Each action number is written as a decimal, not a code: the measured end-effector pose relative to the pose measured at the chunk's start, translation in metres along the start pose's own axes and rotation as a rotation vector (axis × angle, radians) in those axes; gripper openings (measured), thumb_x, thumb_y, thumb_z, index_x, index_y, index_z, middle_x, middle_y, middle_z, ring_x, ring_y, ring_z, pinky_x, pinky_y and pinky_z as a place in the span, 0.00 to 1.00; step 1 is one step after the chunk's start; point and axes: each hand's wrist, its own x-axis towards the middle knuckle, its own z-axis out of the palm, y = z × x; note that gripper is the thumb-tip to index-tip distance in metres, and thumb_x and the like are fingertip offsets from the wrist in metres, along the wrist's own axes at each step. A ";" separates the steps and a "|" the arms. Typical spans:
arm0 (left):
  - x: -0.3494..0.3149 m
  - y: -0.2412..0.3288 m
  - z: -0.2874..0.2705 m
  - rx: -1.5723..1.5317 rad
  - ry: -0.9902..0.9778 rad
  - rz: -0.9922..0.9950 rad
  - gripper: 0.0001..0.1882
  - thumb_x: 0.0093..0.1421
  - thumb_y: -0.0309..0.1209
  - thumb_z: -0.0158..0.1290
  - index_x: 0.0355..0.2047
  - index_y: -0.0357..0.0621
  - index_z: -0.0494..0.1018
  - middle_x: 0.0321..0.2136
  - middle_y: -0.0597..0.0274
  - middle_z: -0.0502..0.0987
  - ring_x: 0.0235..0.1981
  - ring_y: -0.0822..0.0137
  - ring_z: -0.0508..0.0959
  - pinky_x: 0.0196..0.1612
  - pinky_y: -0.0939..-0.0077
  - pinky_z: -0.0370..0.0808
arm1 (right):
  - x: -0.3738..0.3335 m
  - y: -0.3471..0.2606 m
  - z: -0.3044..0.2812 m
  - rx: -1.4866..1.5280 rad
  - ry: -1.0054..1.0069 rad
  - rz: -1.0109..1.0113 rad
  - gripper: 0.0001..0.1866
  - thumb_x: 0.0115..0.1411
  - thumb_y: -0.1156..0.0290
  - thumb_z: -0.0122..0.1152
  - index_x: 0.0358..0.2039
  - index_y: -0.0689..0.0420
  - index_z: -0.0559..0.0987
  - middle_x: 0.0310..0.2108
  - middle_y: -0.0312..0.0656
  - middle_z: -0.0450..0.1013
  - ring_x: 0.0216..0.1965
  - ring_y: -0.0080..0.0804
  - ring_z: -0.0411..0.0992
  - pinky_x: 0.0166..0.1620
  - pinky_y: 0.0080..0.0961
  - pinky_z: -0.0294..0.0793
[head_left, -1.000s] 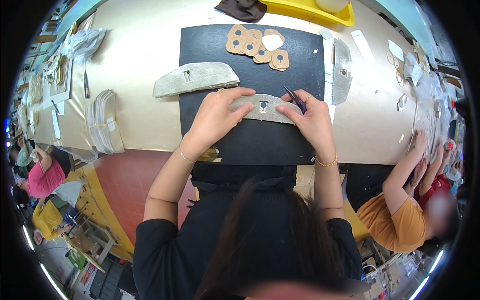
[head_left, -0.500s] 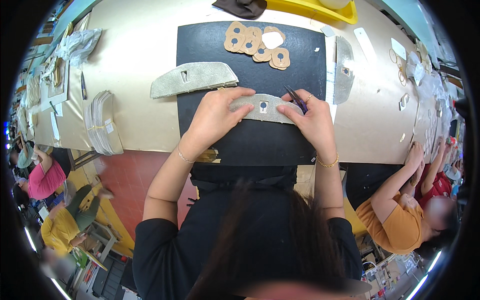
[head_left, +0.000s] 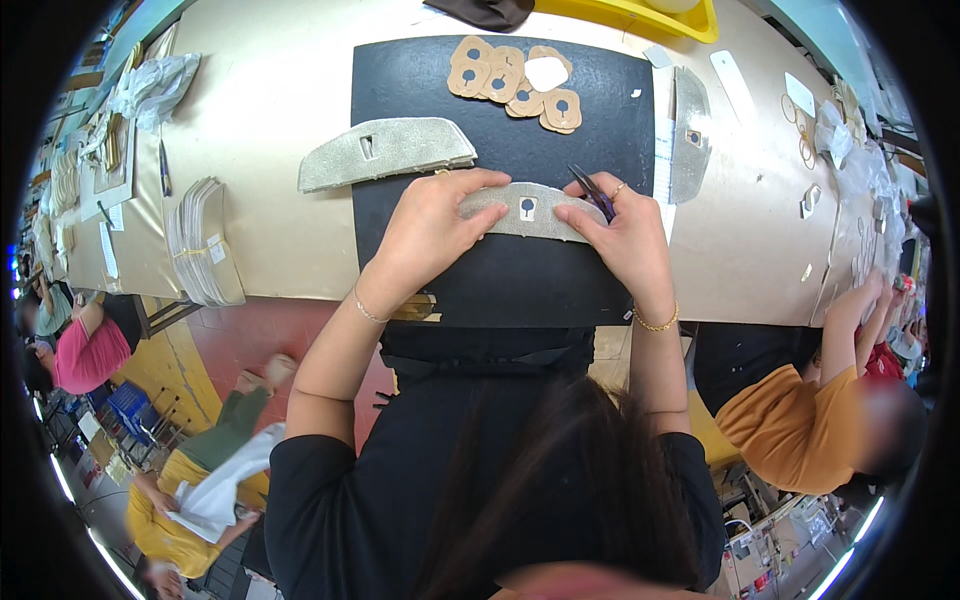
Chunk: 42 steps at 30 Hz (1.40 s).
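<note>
A curved silver glitter piece [head_left: 528,210] with a small keyhole cut-out lies on the black mat [head_left: 510,130]. My left hand [head_left: 432,228] presses down on its left end. My right hand [head_left: 618,232] holds its right end and also grips dark tweezers [head_left: 592,190] between the fingers. A second, larger silver glitter piece [head_left: 385,152] lies on the mat's left edge, apart from both hands. Several tan cardboard patches [head_left: 510,80] with dark holes sit at the far end of the mat.
A stack of pale curved pieces [head_left: 205,245] rests at the left table edge. Another silver piece [head_left: 690,135] lies right of the mat. A yellow tray [head_left: 640,15] stands at the back. A person in orange [head_left: 800,420] works at the right; others pass below left.
My hands and the silver piece stay almost still. A person in yellow has walked through the aisle at the lower left.
</note>
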 end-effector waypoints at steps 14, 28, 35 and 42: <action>-0.003 0.008 0.006 0.174 -0.004 -0.037 0.13 0.59 0.31 0.57 0.45 0.44 0.76 0.38 0.50 0.81 0.38 0.49 0.81 0.42 0.58 0.77 | 0.003 0.000 0.005 -0.057 0.015 -0.017 0.15 0.54 0.63 0.70 0.37 0.60 0.80 0.22 0.45 0.75 0.22 0.33 0.73 0.30 0.26 0.70; -0.023 -0.017 0.021 0.675 0.115 0.657 0.18 0.56 0.30 0.52 0.49 0.47 0.76 0.60 0.57 0.69 0.60 0.54 0.68 0.60 0.54 0.66 | 0.005 -0.002 0.003 -0.101 -0.021 -0.010 0.14 0.55 0.63 0.68 0.37 0.59 0.79 0.27 0.49 0.78 0.27 0.45 0.76 0.33 0.33 0.73; -0.023 -0.011 0.018 0.707 -0.018 0.633 0.19 0.57 0.30 0.51 0.50 0.46 0.75 0.60 0.57 0.69 0.62 0.56 0.67 0.62 0.55 0.65 | 0.004 0.001 0.005 -0.071 0.021 -0.040 0.14 0.56 0.63 0.68 0.36 0.60 0.79 0.21 0.48 0.73 0.21 0.36 0.70 0.28 0.29 0.68; -0.025 -0.016 0.011 0.484 -0.004 0.631 0.23 0.51 0.26 0.57 0.51 0.48 0.75 0.59 0.57 0.70 0.61 0.54 0.68 0.61 0.56 0.66 | -0.001 0.002 -0.003 -0.086 -0.022 -0.095 0.12 0.56 0.65 0.68 0.33 0.61 0.80 0.21 0.43 0.73 0.20 0.30 0.69 0.28 0.26 0.67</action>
